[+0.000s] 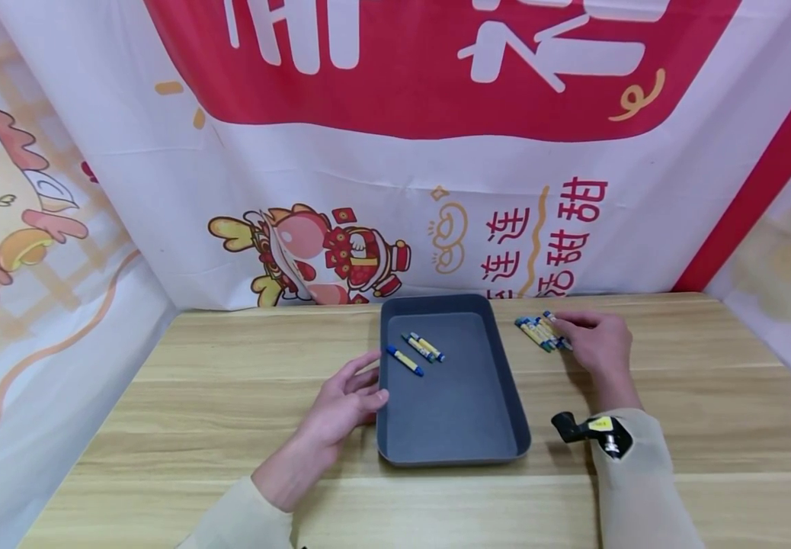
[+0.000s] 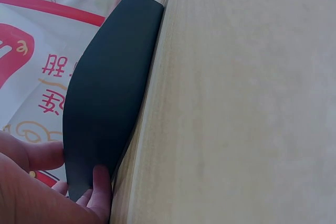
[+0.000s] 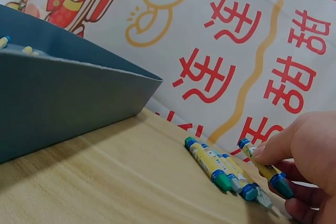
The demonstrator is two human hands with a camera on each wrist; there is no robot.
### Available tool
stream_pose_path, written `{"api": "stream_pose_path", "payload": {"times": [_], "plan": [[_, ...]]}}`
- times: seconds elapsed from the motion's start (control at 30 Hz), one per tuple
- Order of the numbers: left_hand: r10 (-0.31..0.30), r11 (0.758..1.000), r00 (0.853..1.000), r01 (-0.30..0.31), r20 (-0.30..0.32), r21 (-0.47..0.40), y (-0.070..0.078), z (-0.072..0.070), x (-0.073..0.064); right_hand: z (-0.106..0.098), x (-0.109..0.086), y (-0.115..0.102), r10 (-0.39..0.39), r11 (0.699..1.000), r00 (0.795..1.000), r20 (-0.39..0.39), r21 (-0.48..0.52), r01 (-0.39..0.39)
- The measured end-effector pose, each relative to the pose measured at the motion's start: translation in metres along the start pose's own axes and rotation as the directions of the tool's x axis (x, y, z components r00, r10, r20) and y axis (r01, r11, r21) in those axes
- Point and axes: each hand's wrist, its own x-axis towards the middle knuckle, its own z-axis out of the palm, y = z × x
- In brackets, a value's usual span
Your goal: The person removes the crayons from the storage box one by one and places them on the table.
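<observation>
My left hand (image 1: 344,400) grips the left wall of a dark grey rectangular tray (image 1: 457,412). Its thumb is at the rim and its fingers lie against the outer side, as the left wrist view shows. To the right of the tray, my right hand (image 1: 600,345) pinches a crayon (image 3: 272,173) with a yellow wrapper and a dark teal tip. That crayon is just over a small group of crayons (image 3: 207,162) lying side by side on the table; one has a green tip. Inside the tray lie a blue crayon (image 1: 405,361) and two others (image 1: 424,348).
The pale wooden table (image 1: 231,412) meets a white and red printed cloth (image 1: 395,168) at its back edge. More printed cloth (image 1: 39,343) hangs at the left. A black camera mount (image 1: 584,428) sits on the right sleeve.
</observation>
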Motion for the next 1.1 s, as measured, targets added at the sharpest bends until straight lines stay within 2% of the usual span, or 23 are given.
{"api": "stream_pose_path", "payload": {"times": [0.27,0.53,1.1], "plan": [[-0.006,1.0,1.0,0.006,-0.005,0.003,0.001,0.0,0.0,0.002,0.004,0.003,0.028,1.0,1.0,-0.009,-0.012,-0.028],[-0.007,1.0,1.0,0.007,-0.004,0.003,0.0,0.001,-0.001,0.003,0.006,0.007,0.022,0.999,1.0,-0.007,-0.047,-0.022],[0.002,1.0,1.0,-0.002,-0.005,0.004,-0.001,0.0,0.0,0.006,0.008,0.011,-0.039,0.993,0.999,-0.015,-0.109,0.037]]}}
